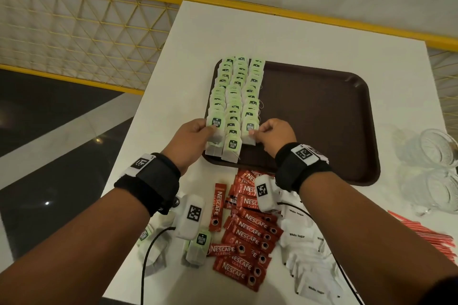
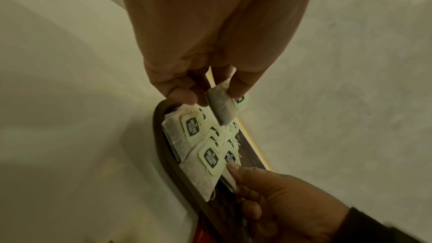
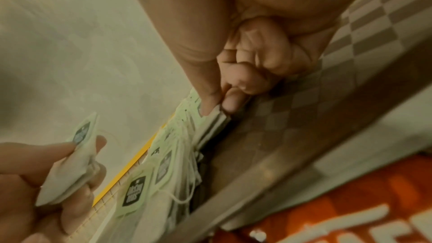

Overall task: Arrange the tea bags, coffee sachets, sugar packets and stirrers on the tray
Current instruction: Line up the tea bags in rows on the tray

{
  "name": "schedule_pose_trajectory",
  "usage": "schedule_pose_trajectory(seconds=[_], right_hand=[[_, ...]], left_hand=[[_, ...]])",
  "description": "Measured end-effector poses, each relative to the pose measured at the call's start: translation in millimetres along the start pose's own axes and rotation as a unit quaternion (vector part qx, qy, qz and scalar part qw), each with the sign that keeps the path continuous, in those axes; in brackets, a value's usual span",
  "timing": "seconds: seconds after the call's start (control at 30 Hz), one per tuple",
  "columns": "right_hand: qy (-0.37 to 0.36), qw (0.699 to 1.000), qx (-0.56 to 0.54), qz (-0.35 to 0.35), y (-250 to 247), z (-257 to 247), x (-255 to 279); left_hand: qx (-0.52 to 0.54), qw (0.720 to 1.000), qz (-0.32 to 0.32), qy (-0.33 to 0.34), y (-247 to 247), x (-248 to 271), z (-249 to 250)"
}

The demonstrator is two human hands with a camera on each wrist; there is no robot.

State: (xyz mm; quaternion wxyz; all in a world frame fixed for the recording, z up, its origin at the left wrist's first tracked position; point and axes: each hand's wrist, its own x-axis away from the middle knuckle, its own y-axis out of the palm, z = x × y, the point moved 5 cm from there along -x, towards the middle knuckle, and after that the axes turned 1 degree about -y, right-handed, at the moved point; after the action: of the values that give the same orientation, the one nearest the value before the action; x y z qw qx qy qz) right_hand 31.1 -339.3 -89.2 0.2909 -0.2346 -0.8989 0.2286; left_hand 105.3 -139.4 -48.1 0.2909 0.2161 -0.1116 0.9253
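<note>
Three rows of tea bags (image 1: 235,96) fill the tray's (image 1: 322,119) left side; left hand (image 1: 192,135) pinches one bag, right hand (image 1: 275,132) pinches the right row's front bag.

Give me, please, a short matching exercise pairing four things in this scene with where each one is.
Things:
1. tea bag rows
2. coffee sachets
3. stirrers
4. left hand

Places:
A. on the table, near of the tray
B. at the table's right edge
C. pinching a tea bag
D. on the tray's left side

Pairs: 1-D, 2-A, 3-B, 4-C
</note>
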Motion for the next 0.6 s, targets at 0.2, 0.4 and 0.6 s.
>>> schedule_pose_trajectory(seconds=[0.2,0.4,0.6], right_hand=[[-0.027,0.998,0.031,0.049,-13.2,-10.2,13.5],[-0.083,0.986,-0.103,-0.096,-8.6,-37.1,48.4],[-0.049,0.988,-0.122,-0.077,-7.8,-22.1,45.8]], left_hand=[[-0.059,0.997,-0.009,0.041,2.3,-0.5,-3.6],[-0.076,0.994,0.009,0.073,15.2,-1.1,0.9],[-0.082,0.995,-0.007,0.056,28.9,1.6,3.1]])
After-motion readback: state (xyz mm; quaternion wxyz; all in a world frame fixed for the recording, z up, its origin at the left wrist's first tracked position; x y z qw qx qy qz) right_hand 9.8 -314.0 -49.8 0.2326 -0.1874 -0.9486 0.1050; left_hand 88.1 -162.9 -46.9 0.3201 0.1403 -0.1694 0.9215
